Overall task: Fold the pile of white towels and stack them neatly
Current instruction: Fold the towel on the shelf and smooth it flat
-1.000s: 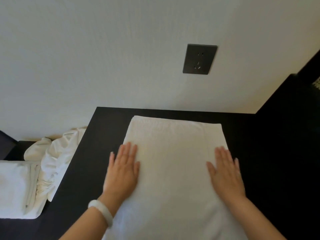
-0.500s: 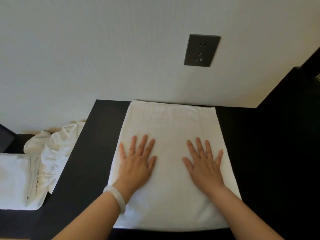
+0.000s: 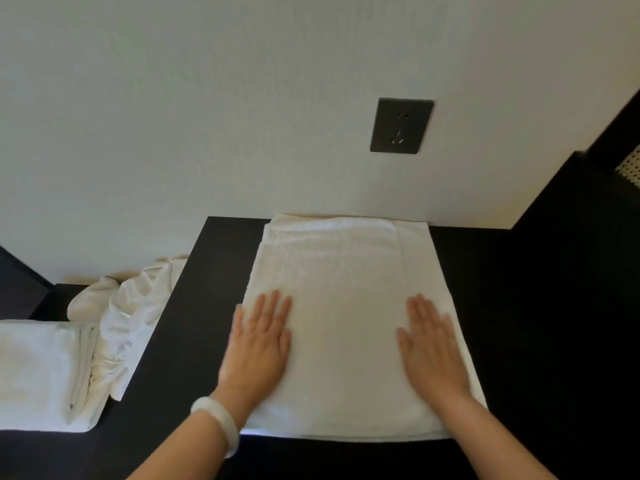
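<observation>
Folded towel point(image 3: 346, 271) lies on worktop point(image 3: 194, 306) under both hands: L hand point(image 3: 258, 344) near its left edge, R hand point(image 3: 433, 348) near right, fingers point(image 3: 273, 306) straight, seemingly pressing flat (blurry).

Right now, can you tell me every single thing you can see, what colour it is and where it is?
Folded towel: one, white, flat on the table, in the middle.
Crumpled towels: one pile, number unclear, white, left of the table.
Folded stack: one, white, far left, beside the crumpled pile.
Table: one, black, against the wall.
Wall: one, white, behind everything.
Wall socket: one, dark grey, on the wall above the table.
Dark panel: one, black, at the right.
Bracelet: one, white, on the left wrist.
Left hand: one, flat on the towel's left side, fingers straight.
Right hand: one, flat on the towel's right side.
</observation>
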